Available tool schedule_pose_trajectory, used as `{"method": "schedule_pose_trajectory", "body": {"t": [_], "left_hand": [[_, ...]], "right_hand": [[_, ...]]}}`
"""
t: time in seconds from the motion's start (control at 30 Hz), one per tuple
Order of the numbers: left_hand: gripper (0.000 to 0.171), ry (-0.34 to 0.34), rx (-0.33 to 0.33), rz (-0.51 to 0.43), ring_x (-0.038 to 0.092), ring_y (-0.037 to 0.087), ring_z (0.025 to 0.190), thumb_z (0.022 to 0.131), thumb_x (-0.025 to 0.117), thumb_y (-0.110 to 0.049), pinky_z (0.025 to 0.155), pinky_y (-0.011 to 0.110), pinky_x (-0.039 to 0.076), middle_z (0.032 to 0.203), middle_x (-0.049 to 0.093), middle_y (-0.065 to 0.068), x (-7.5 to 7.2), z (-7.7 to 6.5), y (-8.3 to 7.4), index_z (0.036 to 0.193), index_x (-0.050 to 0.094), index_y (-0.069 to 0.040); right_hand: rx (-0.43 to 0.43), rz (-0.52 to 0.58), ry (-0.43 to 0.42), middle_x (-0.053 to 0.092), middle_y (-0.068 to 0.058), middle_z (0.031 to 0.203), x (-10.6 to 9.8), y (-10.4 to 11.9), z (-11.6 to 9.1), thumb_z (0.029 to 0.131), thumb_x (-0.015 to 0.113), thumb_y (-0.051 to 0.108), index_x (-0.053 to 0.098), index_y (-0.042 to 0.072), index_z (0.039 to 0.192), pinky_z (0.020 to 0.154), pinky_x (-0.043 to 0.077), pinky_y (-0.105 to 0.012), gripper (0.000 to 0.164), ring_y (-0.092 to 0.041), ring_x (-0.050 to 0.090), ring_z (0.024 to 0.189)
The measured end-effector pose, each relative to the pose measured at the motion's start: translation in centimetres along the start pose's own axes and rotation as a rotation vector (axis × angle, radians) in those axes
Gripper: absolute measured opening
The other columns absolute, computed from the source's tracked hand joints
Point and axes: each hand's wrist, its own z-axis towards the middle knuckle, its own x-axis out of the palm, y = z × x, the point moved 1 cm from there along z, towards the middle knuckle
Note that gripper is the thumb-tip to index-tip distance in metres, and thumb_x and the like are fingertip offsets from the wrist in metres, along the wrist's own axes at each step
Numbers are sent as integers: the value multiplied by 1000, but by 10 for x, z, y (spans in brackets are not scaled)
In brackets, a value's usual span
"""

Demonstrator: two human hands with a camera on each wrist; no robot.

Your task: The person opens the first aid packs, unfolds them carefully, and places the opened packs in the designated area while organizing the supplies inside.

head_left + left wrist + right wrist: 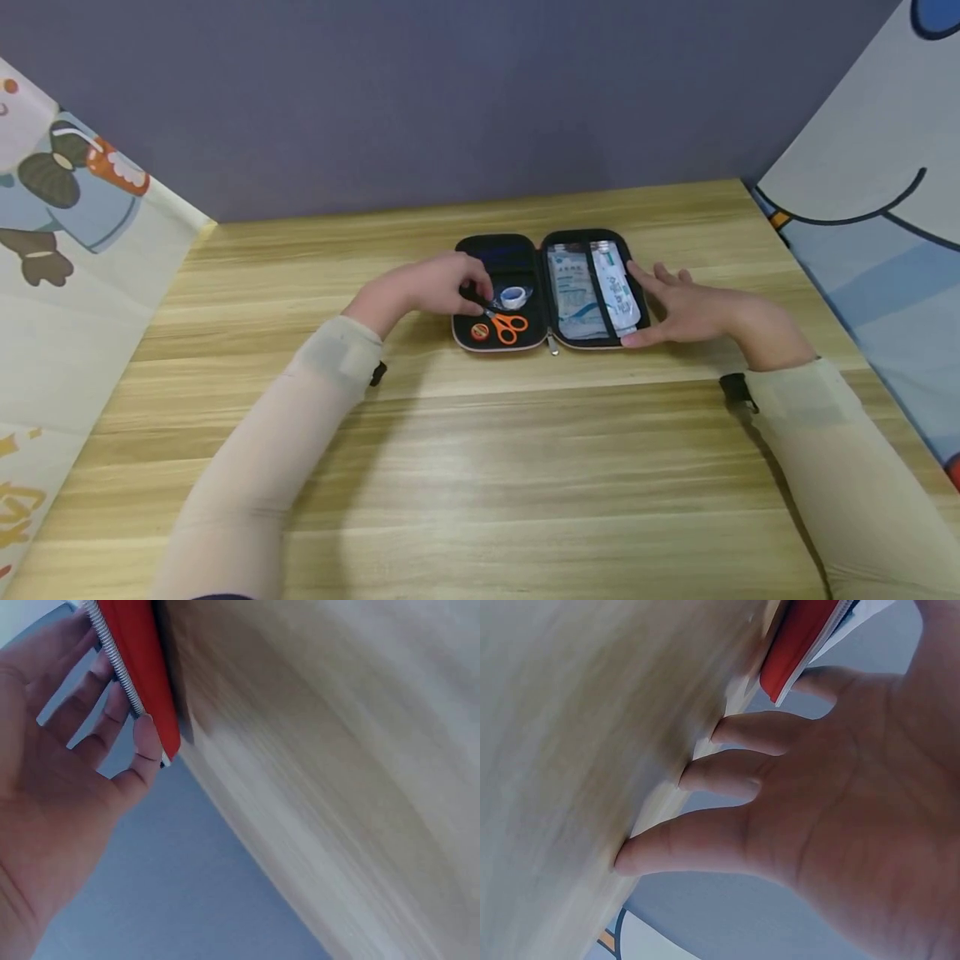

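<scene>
A small zip case [546,287] lies unfolded on the table, black inside and red outside. My left hand [442,283] reaches over its left half, thumb and fingertips pinching the blade end of orange-handled scissors [510,327]. In the left wrist view, the little finger of that hand [67,772] rests at the zipper edge [124,664]; its other fingertips are hidden behind the case wall. At the right edge of the case, my right hand [693,308] spreads its fingers, with thumb at the lower corner. Three of its fingertips [694,776] touch the table.
A clear-wrapped white tape roll [513,297] and a round orange item [480,332] sit in the left half. White and pale blue packets [577,292] lie under a black strap in the right half. A grey wall [450,100] stands behind the wooden table [510,467].
</scene>
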Motion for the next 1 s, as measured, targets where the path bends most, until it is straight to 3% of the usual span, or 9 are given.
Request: {"method": "schedule_pose_trajectory", "body": {"t": [0.2,0.43,0.63,0.8,1.0], "left_hand": [[19,22,-30,9,62,26,109,98,78,-24,107,45,48,119,74,5,4,-2,1,113,78,-12],[7,-8,14,1,59,24,94,99,77,-16,115,47,41,100,72,4,5,-3,4,95,74,-12],[9,-21,6,-48,55,23,93,101,73,-15,103,44,44,95,69,4,3,-6,5,93,71,-12],[10,-164,-41,-122,60,22,87,104,69,-12,83,39,51,95,70,7,-4,-6,6,95,71,-8],[9,-364,-115,-157,63,24,91,105,67,-13,84,39,53,97,71,10,-6,0,8,101,72,-6]], "right_hand": [[-4,-3,-4,-10,-40,171,1,0,0,85,75,73,-12,19,171,114,10,-88,134,-73,-7,151],[-2,-8,-8,-9,-40,171,1,1,-1,85,75,74,-12,18,171,114,10,-88,134,-73,-7,151],[5,-13,-3,-9,-39,171,1,0,1,84,74,76,-12,19,171,114,11,-88,135,-73,-7,151],[6,-17,-6,-9,-40,171,2,-1,1,85,74,75,-13,19,171,114,11,-88,135,-73,-6,151],[1,-13,-2,-10,-40,171,0,1,-1,85,74,74,-13,19,171,113,11,-89,135,-73,-7,151]]}}
